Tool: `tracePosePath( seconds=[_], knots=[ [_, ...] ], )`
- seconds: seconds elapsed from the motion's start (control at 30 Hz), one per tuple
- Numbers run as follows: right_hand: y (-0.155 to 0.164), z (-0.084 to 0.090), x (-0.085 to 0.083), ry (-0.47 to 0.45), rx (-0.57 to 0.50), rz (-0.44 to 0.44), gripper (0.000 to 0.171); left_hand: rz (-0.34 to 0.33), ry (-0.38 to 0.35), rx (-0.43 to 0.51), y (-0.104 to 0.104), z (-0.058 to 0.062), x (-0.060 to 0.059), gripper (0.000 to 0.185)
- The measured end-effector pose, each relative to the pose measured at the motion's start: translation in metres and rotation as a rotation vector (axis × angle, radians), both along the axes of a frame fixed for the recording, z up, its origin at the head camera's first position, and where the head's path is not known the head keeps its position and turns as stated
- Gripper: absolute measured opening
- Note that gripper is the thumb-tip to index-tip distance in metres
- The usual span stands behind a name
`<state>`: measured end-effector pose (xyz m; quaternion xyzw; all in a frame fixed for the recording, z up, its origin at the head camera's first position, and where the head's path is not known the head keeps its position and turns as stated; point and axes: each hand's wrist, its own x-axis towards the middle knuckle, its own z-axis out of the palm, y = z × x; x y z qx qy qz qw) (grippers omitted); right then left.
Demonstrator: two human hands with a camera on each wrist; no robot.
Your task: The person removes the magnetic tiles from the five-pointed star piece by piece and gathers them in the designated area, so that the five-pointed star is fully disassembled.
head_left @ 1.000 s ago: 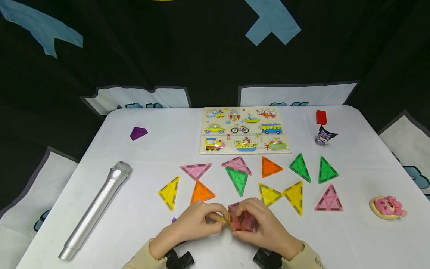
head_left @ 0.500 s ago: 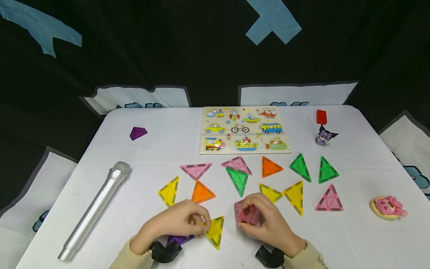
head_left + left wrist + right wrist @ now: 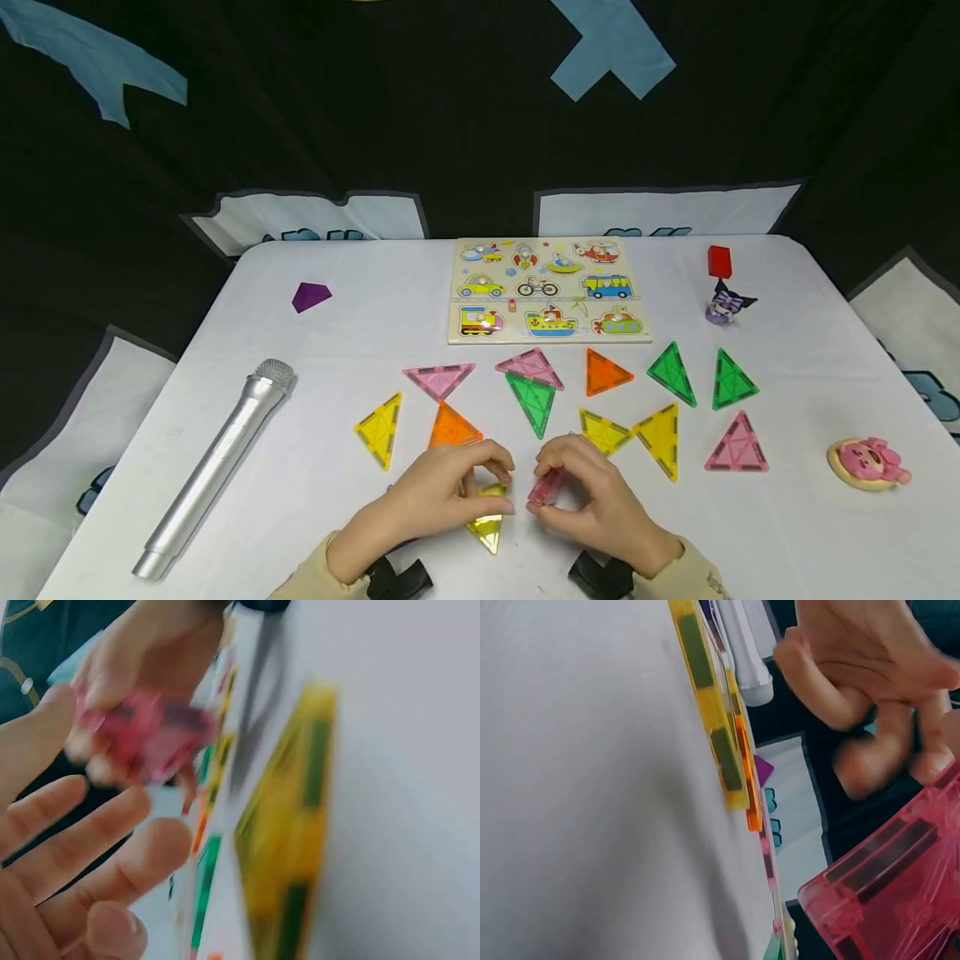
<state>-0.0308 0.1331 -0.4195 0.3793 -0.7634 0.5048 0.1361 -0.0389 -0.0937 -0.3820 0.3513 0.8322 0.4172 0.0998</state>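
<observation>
My right hand (image 3: 596,504) pinches translucent pink magnetic tiles (image 3: 546,487), seemingly a stack, just above the table; their ribbed edges show in the right wrist view as pink plastic (image 3: 885,885). Facing it, my left hand (image 3: 442,492) has spread, loosely bent fingers with nothing between them, as its palm (image 3: 877,660) confirms. Below that hand a yellow triangular magnetic tile (image 3: 487,529) lies on the table, partly covered by the fingers. A purple tile (image 3: 401,546) is mostly hidden under the left wrist.
Yellow (image 3: 657,442), orange (image 3: 452,427), green (image 3: 671,375) and pink (image 3: 737,446) triangles lie scattered ahead. Behind them is a vehicle puzzle board (image 3: 549,292). A silver microphone (image 3: 217,467) lies left; small toys, including a pink figure (image 3: 868,462), stand right.
The left hand first held the yellow tile beside the pink ones, then set it down on the left and let go. It has since come back rightward toward the pink tiles, which are now tilted.
</observation>
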Motion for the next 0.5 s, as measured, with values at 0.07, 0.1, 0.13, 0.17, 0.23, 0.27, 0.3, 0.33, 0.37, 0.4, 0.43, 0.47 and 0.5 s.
tracePosePath(
  seconds=[0.07, 0.1, 0.13, 0.17, 0.23, 0.27, 0.3, 0.33, 0.37, 0.4, 0.43, 0.47, 0.5],
  knots=[
    [-0.001, 0.0, 0.001, 0.005, -0.006, 0.013, 0.029, -0.041, 0.089, 0.058, 0.008, -0.003, 0.003, 0.035],
    [-0.001, 0.001, 0.001, 0.006, -0.007, 0.018, 0.03, -0.059, 0.141, 0.078, 0.011, -0.005, 0.004, 0.036],
    [-0.001, 0.001, 0.001, 0.003, -0.007, 0.02, 0.031, -0.071, 0.189, 0.094, 0.014, -0.007, 0.004, 0.035],
    [-0.002, 0.0, 0.001, -0.002, -0.006, 0.02, 0.032, -0.082, 0.234, 0.105, 0.017, -0.01, 0.004, 0.033],
    [-0.001, 0.001, 0.001, -0.026, 0.008, 0.022, 0.035, -0.089, 0.292, 0.126, 0.02, -0.013, 0.003, 0.03],
    [-0.001, 0.0, 0.001, -0.043, 0.02, 0.025, 0.036, -0.092, 0.302, 0.13, 0.02, -0.015, 0.002, 0.029],
    [-0.001, 0.0, 0.0, -0.062, 0.034, 0.029, 0.037, -0.095, 0.311, 0.129, 0.02, -0.017, 0.001, 0.029],
    [-0.001, 0.0, 0.0, -0.088, 0.054, 0.033, 0.037, -0.097, 0.313, 0.124, 0.02, -0.018, 0.0, 0.029],
    [0.0, 0.0, 0.001, -0.124, 0.079, 0.032, 0.037, -0.099, 0.309, 0.122, 0.02, -0.019, -0.001, 0.03],
    [0.0, -0.001, 0.001, -0.154, 0.104, 0.034, 0.037, -0.101, 0.295, 0.12, 0.019, -0.019, -0.002, 0.032],
    [0.001, -0.001, 0.001, -0.187, 0.128, 0.034, 0.038, -0.102, 0.278, 0.116, 0.019, -0.02, -0.002, 0.033],
    [0.001, -0.001, 0.001, -0.214, 0.153, 0.03, 0.038, -0.101, 0.264, 0.111, 0.018, -0.02, -0.003, 0.035],
    [0.001, -0.001, 0.001, -0.241, 0.178, 0.023, 0.039, -0.1, 0.251, 0.104, 0.017, -0.02, -0.004, 0.037]
  ],
)
